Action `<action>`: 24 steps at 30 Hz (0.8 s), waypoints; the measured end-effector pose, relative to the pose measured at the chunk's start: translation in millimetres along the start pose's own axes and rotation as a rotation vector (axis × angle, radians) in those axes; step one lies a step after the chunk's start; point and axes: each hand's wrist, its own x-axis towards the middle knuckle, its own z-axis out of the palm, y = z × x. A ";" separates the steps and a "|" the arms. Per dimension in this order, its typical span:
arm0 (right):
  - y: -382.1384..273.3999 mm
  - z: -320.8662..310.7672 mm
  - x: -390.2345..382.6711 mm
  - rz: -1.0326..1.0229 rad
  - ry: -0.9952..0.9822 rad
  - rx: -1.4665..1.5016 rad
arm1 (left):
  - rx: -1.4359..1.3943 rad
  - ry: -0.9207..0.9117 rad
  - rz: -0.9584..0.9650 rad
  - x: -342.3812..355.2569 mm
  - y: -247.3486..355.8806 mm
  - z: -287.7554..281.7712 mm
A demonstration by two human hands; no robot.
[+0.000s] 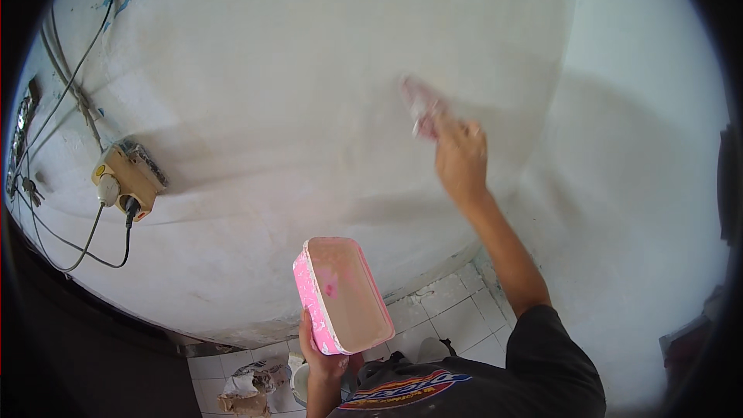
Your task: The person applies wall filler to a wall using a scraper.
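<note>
While left hand (321,356) grips tub (344,294), right (460,156) scrapes wall (271,108).

Right hand (461,156) is gripping a blurred putty knife (422,108), its blade lying against the white plastered wall (309,70). Left hand (321,356) is holding a pink rectangular tray (344,294) from below, tilted, its inside coated with pale paste. A beige power strip (131,178) with plugs and dark cables is hanging on the wall at left. White floor tiles (457,317) are showing below.
</note>
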 end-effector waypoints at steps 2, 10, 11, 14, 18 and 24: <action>-19.4 -0.7 -14.0 -0.034 -0.049 0.020 | 0.012 0.011 0.033 -0.6 -0.1 -5.7; -11.5 -33.2 100.5 -0.026 0.288 0.051 | 0.026 0.022 0.091 -0.4 2.7 0.3; -13.0 -20.7 89.9 -0.059 0.218 -0.064 | 0.025 0.022 0.092 -1.7 3.0 0.6; -27.5 21.3 23.5 -0.174 0.089 -0.135 | -0.002 0.049 0.108 -1.1 4.4 1.7; -48.5 10.8 -29.7 -0.200 -0.056 -0.007 | 0.012 0.040 0.130 -1.7 6.3 -1.1; -11.2 -29.7 82.8 -0.033 0.192 0.015 | 0.009 0.009 0.090 1.4 8.1 4.4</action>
